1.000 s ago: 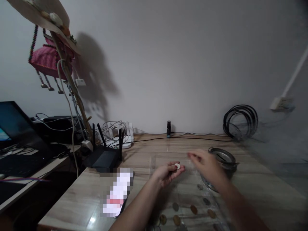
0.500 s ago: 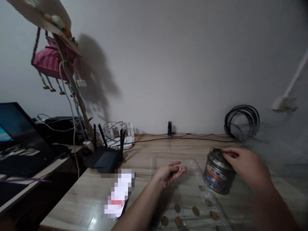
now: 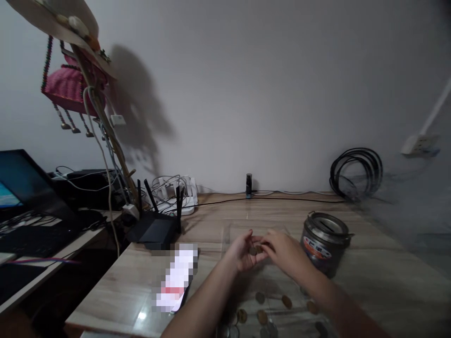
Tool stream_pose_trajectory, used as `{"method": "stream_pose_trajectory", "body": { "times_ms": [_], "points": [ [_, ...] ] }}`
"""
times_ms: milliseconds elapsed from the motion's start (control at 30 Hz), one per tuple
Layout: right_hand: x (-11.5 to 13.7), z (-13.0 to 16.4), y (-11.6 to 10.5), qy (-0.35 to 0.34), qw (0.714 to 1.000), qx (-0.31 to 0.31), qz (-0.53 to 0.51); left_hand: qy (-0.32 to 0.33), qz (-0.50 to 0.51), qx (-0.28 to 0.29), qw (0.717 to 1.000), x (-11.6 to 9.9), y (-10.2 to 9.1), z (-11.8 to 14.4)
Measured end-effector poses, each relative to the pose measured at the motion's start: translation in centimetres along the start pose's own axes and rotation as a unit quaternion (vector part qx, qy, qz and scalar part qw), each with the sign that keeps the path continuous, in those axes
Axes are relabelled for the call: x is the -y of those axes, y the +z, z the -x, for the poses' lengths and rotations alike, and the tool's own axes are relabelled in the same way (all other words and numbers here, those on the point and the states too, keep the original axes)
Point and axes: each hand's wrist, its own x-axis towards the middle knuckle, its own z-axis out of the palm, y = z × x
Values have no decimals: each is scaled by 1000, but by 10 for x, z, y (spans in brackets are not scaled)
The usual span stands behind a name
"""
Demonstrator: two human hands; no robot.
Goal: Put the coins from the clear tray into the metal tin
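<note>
A wood-grain table runs to a bare grey wall, with a router, a tin and loose coins on it. Above its middle the left hand cups a coin, which the right hand pinches with its fingertips.

black router, coiled cable, laptop

Dim room, plain grey wall behind wooden table
</note>
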Motion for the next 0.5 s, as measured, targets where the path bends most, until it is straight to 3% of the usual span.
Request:
{"method": "stream_pose_trajectory", "body": {
  "times_ms": [200,400,433,500],
  "points": [
    [-15,3,-10,-3,995,16,-94,-20,-23,25,999,0,5,4],
    [-6,4,-13,7,994,22,-108,-36,-39,50,997,2,2,3],
    [-10,4,-17,9,991,4,-131,-36,-36,48,998,1,2,2],
    [-30,6,-28,65,983,-96,-145,-29,-27,44,998,1,1,3]
  ]
}}
